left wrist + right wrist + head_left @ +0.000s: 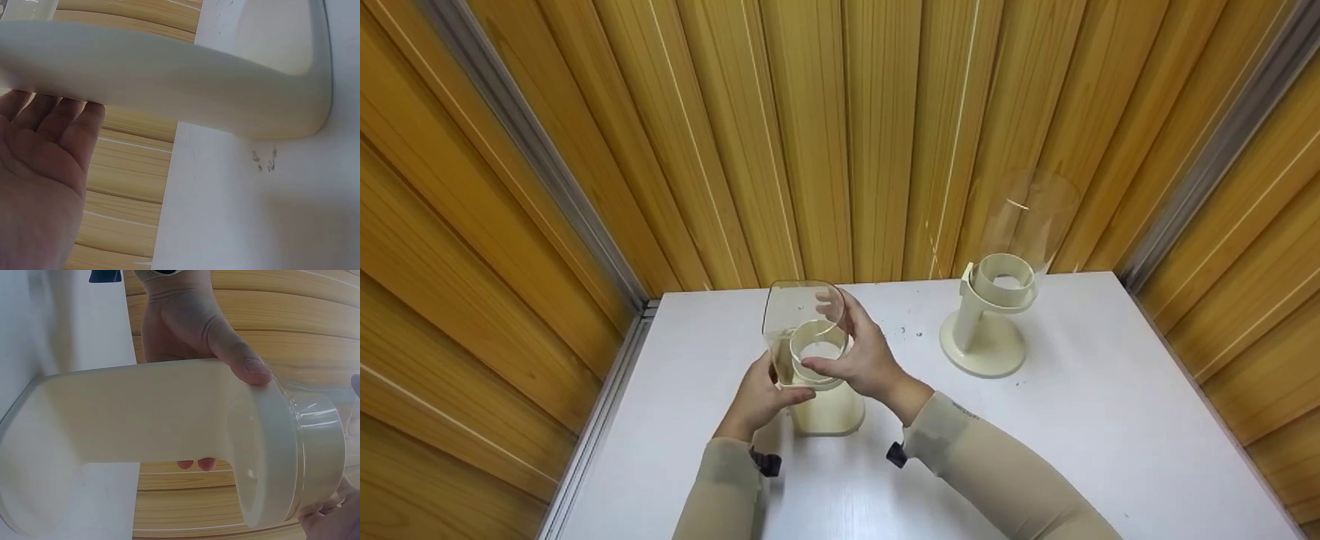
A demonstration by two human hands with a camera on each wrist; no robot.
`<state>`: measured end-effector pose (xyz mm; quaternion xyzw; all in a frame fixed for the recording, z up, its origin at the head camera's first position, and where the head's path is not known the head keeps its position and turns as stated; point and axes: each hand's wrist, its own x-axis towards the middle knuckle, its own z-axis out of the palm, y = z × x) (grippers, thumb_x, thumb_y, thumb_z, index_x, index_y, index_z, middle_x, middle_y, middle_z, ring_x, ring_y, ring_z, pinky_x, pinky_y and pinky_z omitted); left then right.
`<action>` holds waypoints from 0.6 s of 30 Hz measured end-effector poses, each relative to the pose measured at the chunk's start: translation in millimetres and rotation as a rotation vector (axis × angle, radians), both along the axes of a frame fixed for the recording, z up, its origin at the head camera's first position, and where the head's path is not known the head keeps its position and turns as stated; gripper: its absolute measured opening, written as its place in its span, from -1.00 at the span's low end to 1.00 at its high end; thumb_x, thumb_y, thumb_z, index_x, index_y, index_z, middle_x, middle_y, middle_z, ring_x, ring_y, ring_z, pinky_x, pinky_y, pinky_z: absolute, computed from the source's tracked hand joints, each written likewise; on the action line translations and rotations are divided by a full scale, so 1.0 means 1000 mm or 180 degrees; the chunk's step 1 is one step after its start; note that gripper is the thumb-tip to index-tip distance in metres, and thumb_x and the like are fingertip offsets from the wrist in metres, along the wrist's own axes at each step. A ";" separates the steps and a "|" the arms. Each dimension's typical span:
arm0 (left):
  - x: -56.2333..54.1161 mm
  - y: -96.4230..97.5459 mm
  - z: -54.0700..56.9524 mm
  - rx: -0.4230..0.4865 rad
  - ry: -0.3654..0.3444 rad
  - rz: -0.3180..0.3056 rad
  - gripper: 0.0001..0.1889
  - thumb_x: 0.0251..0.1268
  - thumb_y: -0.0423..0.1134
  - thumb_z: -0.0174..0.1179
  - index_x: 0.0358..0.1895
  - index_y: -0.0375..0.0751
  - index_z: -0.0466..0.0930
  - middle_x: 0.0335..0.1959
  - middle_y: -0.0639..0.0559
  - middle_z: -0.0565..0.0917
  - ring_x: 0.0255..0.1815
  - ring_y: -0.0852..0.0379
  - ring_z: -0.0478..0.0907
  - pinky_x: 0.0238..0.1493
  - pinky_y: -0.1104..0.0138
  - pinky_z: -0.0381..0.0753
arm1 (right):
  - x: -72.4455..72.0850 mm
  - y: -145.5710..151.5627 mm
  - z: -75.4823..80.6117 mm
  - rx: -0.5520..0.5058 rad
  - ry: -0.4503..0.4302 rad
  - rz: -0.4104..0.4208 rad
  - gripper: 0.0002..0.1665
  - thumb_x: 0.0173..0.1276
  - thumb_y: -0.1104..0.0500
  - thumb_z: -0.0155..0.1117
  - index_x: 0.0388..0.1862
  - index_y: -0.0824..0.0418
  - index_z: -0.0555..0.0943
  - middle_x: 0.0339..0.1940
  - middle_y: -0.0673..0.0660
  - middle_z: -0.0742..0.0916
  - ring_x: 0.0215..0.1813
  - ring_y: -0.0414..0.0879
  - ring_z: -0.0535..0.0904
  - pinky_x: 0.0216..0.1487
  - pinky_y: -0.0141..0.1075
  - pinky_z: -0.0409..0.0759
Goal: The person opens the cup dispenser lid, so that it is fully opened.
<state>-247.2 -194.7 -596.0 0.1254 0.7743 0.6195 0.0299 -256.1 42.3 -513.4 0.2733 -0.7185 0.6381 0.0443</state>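
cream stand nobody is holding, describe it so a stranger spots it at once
On the white table, look toward its far right corner. The cream stand there has a round base and a clear cylinder rising above its ring. No one touches it, while the left hand grips the other stand.

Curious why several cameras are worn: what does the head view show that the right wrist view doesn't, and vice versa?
Head only: the second cream stand and its clear cylinder. Right wrist only: the underside of the ring on the held cream stand. Both: that stand, the clear tube, left hand, right hand, white table, wood-grain panels.
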 end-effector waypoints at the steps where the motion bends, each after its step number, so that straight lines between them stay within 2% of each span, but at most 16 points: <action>1: 0.000 0.000 0.000 -0.0002 -0.0032 0.0010 0.12 0.08 -0.13 0.78 0.74 -0.08 0.36 0.67 -0.11 0.57 0.70 -0.26 0.51 0.77 -0.19 0.44 | 0.000 0.000 0.000 -0.0003 0.0037 -0.0003 0.27 0.20 0.10 0.86 0.78 -0.02 0.31 0.68 0.05 0.59 0.70 0.12 0.56 0.72 0.26 0.51; 4: 0.000 0.002 -0.001 0.0009 -0.0122 0.0044 0.11 0.08 -0.16 0.79 0.74 -0.08 0.37 0.68 -0.13 0.56 0.71 -0.27 0.49 0.78 -0.23 0.42 | -0.002 0.001 -0.002 -0.0023 0.0172 -0.0028 0.26 0.20 0.10 0.85 0.77 0.05 0.32 0.67 0.09 0.61 0.66 0.18 0.59 0.70 0.27 0.53; 8: 0.000 0.002 -0.003 -0.0025 -0.0228 0.0135 0.12 0.05 -0.11 0.82 0.73 -0.02 0.39 0.67 -0.06 0.57 0.71 -0.23 0.50 0.77 -0.23 0.43 | -0.004 0.002 -0.003 -0.0009 0.0282 -0.0077 0.26 0.19 0.08 0.86 0.77 0.12 0.33 0.65 0.11 0.63 0.62 0.21 0.64 0.69 0.24 0.55; 18: 0.000 0.003 -0.004 -0.0007 -0.0193 0.0189 0.07 0.02 -0.21 0.81 0.68 0.00 0.46 0.59 -0.03 0.65 0.59 -0.18 0.61 0.69 -0.22 0.54 | -0.006 0.001 0.000 0.0039 0.0290 -0.0185 0.21 0.18 0.11 0.85 0.73 0.16 0.39 0.58 0.10 0.70 0.54 0.18 0.70 0.63 0.11 0.66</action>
